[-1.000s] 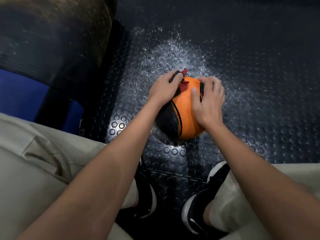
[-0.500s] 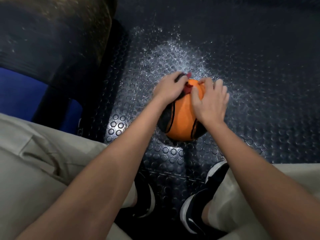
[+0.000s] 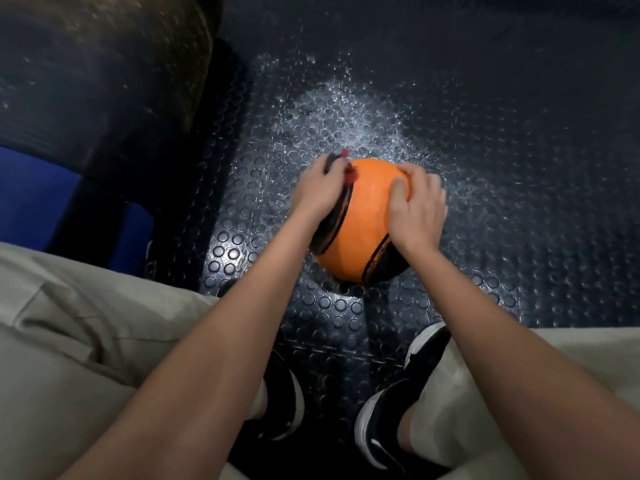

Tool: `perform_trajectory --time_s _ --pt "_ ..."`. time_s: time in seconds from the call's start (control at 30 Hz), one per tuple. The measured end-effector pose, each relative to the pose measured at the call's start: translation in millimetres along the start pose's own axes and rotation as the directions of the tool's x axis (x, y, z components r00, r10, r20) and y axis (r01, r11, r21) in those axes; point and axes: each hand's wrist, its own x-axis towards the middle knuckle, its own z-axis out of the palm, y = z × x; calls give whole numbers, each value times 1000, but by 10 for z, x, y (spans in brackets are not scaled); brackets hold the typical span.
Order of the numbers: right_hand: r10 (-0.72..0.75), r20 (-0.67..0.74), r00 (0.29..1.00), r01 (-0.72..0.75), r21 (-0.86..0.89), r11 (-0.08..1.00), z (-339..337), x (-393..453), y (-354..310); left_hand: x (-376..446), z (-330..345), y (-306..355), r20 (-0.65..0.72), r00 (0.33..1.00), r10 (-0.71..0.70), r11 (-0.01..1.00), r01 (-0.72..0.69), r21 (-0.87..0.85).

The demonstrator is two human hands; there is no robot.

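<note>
Ahead of the shoes, ball (image 3: 367, 220): orange with black panels and seams. It rests on the floor (image 3: 519, 168) in front of the seated person, within reach of both arms.
Ball position, reason: probably set low and central so that both hands can work from above while the floor carries the weight.
Tool (image 3: 344, 157): small, black and red, held against the upper left of the ball. Its type cannot be told; it may be an air fitting.
Left hand (image 3: 318, 192): fingers are curled round the tool and hold it to the ball's surface. The grip is closed, probably to keep the tool pointed at one spot.
Right hand (image 3: 419, 209): clasps the upper right of the ball, thumb on the near side and fingers curled over the far side. It appears to stop the ball from rolling away from the left hand's pressure.
Floor: dark studded rubber with bright specks beyond the ball. The studs probably give the ball some hold.
Shoes: the left shoe (image 3: 284, 403) and right shoe (image 3: 391, 410) are black with white soles, planted apart on the near side of the ball.
Trousers (image 3: 86, 323): light in colour, knees spread.
</note>
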Motion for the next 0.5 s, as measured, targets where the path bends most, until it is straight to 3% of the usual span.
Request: perform_trajectory --time_s 0.07,0.13,0.2,0.27,0.4,0.47,0.5 --pt "39 -15 999 -39 -63 997 25 25 -2 19 56 253 57 984 170 941 -179 286" --pt "64 -46 997 -68 -89 994 47 11 20 27 63 350 98 964 246 902 -265 341" --pt "85 -64 994 -89 -50 995 46 -14 47 67 15 167 40 979 198 965 -202 169" --pt "79 -55 995 -79 -4 997 20 -35 86 59 -83 -169 54 998 -16 997 21 -79" --pt "1 -43 999 2 56 998 4 -101 102 -205 -77 -622 270 912 -309 822 399 -407" --pt "-21 -50 999 24 63 998 19 -138 96 -180 -11 -556 220 909 -354 749 416 -516" --pt "-14 -61 998 18 67 998 21 -140 94 -130 15 -479 165 930 -329 779 366 -509"
